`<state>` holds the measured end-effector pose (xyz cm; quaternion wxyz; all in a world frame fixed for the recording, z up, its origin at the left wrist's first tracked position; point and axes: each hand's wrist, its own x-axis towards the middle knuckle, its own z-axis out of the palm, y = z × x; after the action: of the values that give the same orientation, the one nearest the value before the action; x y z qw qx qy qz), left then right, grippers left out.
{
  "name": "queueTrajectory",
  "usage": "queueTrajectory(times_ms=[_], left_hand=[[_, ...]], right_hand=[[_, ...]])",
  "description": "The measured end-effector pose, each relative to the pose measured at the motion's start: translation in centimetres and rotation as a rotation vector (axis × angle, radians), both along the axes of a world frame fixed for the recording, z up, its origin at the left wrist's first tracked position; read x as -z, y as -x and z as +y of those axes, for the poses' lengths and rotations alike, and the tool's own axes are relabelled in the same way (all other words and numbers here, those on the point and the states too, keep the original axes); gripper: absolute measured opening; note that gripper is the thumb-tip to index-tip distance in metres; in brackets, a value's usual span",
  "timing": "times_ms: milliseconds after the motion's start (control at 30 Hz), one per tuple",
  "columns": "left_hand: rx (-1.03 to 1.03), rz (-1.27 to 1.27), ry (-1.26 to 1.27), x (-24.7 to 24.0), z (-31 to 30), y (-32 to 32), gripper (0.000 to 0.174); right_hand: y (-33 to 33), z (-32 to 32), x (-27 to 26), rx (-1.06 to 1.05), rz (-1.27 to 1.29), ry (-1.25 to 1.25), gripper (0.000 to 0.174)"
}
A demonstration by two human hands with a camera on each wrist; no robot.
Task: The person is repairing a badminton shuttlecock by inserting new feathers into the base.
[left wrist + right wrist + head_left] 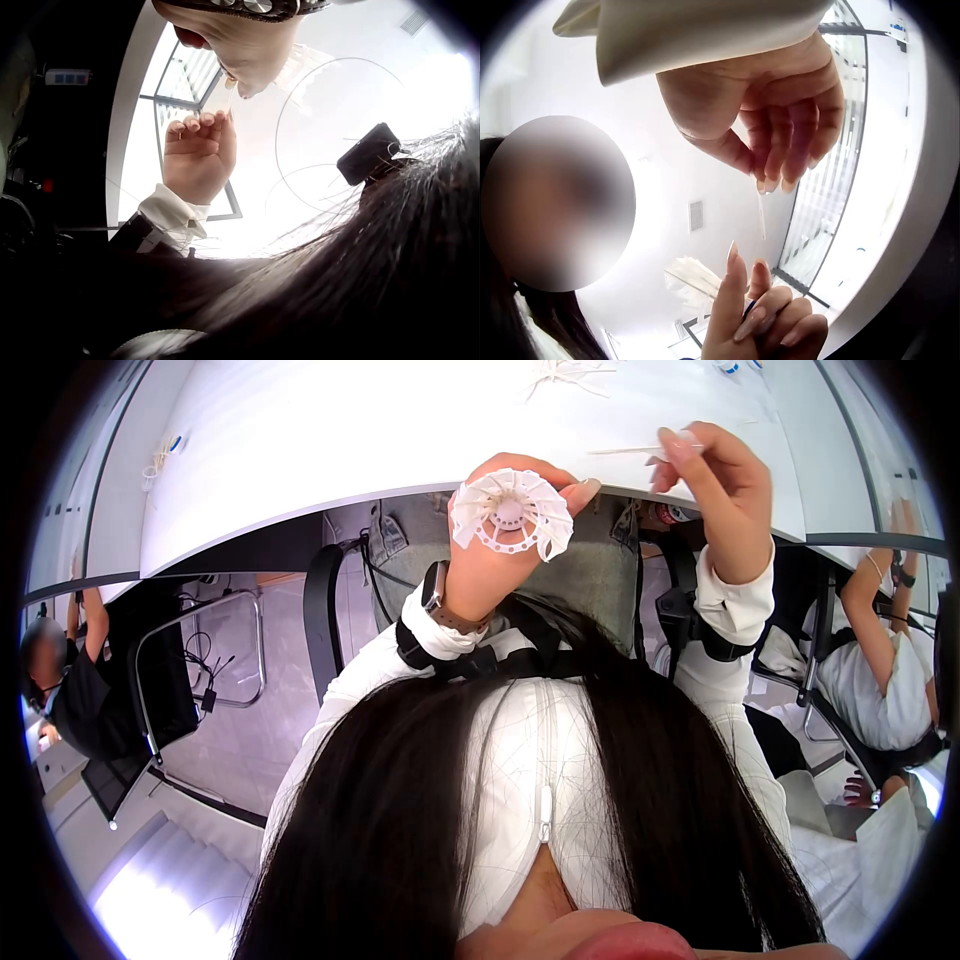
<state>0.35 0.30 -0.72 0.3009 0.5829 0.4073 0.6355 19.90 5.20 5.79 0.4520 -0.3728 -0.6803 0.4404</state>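
My left hand [490, 575] grips a white round openwork piece [508, 512], with pleated strips fanning from a central hub to a ring pierced with holes. Its fingers are curled beneath the piece, partly hidden by it in the head view. To the right, over the table's near edge, my right hand [738, 485] pinches a thin white strip [628, 451] between thumb and fingertips. The strip [763, 217] hangs from those fingertips in the right wrist view, just above the left hand [757, 322]. A gap separates the two hands.
Several loose white strips [570, 374] lie on the white table [350, 430]. A small blue-and-white item [176, 445] sits at the table's left, beside a pale loop [152, 472]. A chair armrest [324, 615] stands near the left elbow. Other people sit at both sides.
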Motion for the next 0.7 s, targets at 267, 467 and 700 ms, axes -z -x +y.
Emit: queueTrajectory(times_ms=[267,467,700], left_hand=[[0.226,-0.262,0.166,1.3,0.4,0.2,0.051],[0.243,-0.267,0.193,1.3,0.3,0.1,0.044],[0.202,-0.184,0.031,1.8,0.7,0.0,0.038]], right_hand=[[-0.7,-2.2,-2.1,0.033,-0.117,-0.592,0.007],[0.7,-2.5,-2.7,0.009,-0.317,-0.733,0.008],[1.1,-2.6,-2.7,0.023,-0.371,-0.772,0.009]])
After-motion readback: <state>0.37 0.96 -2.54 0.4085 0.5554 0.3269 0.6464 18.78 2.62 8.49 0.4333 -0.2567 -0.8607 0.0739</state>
